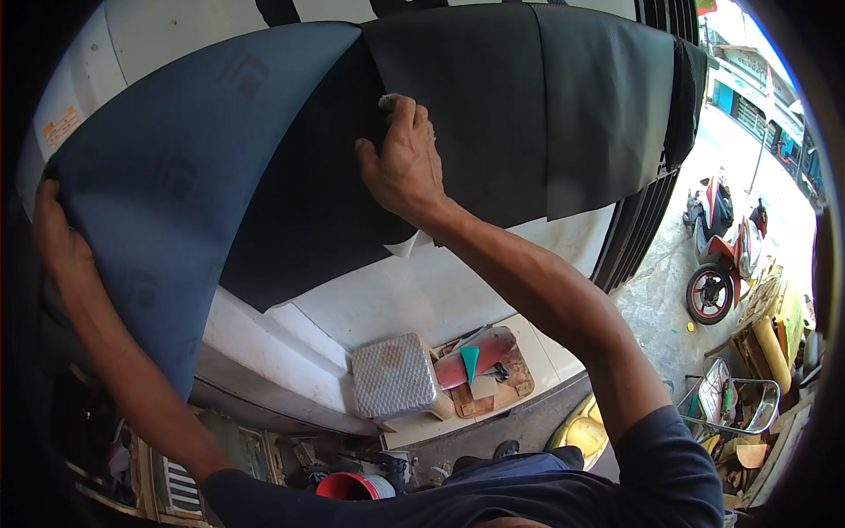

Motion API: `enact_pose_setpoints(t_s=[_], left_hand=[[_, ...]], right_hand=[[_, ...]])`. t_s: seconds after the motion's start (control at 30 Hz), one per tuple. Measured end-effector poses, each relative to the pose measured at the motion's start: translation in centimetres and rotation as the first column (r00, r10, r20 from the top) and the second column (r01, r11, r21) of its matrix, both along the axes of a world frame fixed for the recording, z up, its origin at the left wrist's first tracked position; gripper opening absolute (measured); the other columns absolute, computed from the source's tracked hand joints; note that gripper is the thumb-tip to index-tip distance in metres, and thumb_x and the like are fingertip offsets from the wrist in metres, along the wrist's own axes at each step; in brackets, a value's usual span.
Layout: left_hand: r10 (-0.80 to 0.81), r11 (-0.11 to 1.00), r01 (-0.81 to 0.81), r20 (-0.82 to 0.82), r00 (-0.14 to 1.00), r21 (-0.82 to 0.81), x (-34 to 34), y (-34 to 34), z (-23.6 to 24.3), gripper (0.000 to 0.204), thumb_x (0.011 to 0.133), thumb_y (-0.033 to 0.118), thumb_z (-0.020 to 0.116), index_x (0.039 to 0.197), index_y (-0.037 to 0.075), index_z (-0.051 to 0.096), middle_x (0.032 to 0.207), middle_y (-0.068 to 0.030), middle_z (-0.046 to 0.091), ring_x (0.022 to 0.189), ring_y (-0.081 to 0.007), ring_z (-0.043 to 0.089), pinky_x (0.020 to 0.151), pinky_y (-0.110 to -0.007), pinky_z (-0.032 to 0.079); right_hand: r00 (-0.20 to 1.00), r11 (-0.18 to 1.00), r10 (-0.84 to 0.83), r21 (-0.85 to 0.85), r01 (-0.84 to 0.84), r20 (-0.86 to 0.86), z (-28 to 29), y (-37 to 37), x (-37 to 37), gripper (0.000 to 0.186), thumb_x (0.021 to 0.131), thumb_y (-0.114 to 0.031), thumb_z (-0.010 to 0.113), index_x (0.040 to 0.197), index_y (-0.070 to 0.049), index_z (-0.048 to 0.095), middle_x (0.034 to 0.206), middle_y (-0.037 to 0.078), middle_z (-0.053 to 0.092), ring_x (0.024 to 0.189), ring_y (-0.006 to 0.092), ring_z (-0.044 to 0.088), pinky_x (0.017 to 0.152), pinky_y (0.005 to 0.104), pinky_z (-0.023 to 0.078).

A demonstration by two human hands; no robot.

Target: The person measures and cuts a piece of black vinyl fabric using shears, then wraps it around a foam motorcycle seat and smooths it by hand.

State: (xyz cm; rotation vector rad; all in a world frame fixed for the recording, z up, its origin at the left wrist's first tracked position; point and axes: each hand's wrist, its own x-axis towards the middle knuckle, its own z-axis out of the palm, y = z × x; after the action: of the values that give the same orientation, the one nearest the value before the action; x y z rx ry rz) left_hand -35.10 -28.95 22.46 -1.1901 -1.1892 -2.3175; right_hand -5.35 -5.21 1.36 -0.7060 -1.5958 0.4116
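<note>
A large sheet of upholstery vinyl hangs across the top of the view. Its left part is a blue-grey flap [176,167] with faint printed marks, lying over the black material [308,202]. At the far left, my left hand [63,242] grips the flap's upper corner, the fingertips partly hidden at the edge. My right hand [407,163] is at the black material near the seam, thumb apart from the bent fingers. Something pale shows at one fingertip, too small to make out. Further right hang more black panels [607,114].
Below stand a stool with a patterned silver top [396,374] and a low ledge bearing a red curved piece [475,356]. A red bucket [348,487] is near my feet. To the right are a motorcycle [717,255], a metal-framed chair [735,400] and piled scraps. Dark bars [638,229] flank the wall.
</note>
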Motion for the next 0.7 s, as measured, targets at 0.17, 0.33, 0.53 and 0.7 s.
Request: enact_pose_setpoints(t_s=[0.17, 0.33, 0.53, 0.7], left_hand=[[-0.031, 0.999, 0.03, -0.043, 0.999, -0.021, -0.9, -0.4, -2.9, 0.044, 0.093, 0.018, 0.054, 0.127, -0.011, 0.056, 0.128, -0.02, 0.057, 0.114, -0.0265, 0.059, 0.102, -0.034, 0.045], [0.319, 0.947, -0.304, -0.21, 0.924, 0.102, 5.2, -1.7, -9.9, 0.04, 0.095, 0.015, 0.052, 0.124, -0.012, 0.057, 0.131, -0.0196, 0.057, 0.117, -0.027, 0.057, 0.104, -0.033, 0.043], [0.312, 0.948, -0.315, -0.347, 0.885, 0.05, 9.7, -2.7, -15.4, 0.039, 0.092, 0.007, 0.044, 0.124, -0.012, 0.057, 0.128, -0.0201, 0.056, 0.119, -0.0262, 0.055, 0.105, -0.036, 0.041], [0.019, 0.988, -0.066, -0.32, 0.947, -0.138, 12.9, 0.5, -20.8, 0.04, 0.084, 0.01, 0.044, 0.117, -0.007, 0.061, 0.115, -0.0147, 0.06, 0.106, -0.022, 0.056, 0.095, -0.032, 0.042]], right_hand=[[0.886, 0.84, -0.459, 0.355, 0.41, 0.065, 1.4, 5.3, 2.4, 0.056, 0.084, -0.016, 0.068, 0.132, -0.01, 0.039, 0.118, 0.02, 0.046, 0.103, 0.0363, 0.056, 0.085, 0.0489, 0.049], [0.94, 0.961, -0.176, 0.259, 0.099, 0.293, 3.1, 9.9, 6.0, 0.034, 0.09, -0.024, 0.065, 0.115, -0.002, 0.059, 0.104, 0.021, 0.06, 0.096, 0.0389, 0.062, 0.083, 0.0501, 0.051], [0.963, 0.995, 0.096, -0.037, -0.089, 0.253, 6.5, 7.2, 10.4, 0.035, 0.093, -0.036, 0.064, 0.092, -0.001, 0.069, 0.089, 0.013, 0.071, 0.079, 0.027, 0.069, 0.079, 0.0447, 0.054], [0.957, 0.993, 0.084, 0.054, -0.103, 0.278, 13.2, 4.7, 14.7, 0.045, 0.099, -0.046, 0.056, 0.092, -0.003, 0.068, 0.067, 0.003, 0.061, 0.066, 0.0103, 0.063, 0.06, 0.028, 0.052]])
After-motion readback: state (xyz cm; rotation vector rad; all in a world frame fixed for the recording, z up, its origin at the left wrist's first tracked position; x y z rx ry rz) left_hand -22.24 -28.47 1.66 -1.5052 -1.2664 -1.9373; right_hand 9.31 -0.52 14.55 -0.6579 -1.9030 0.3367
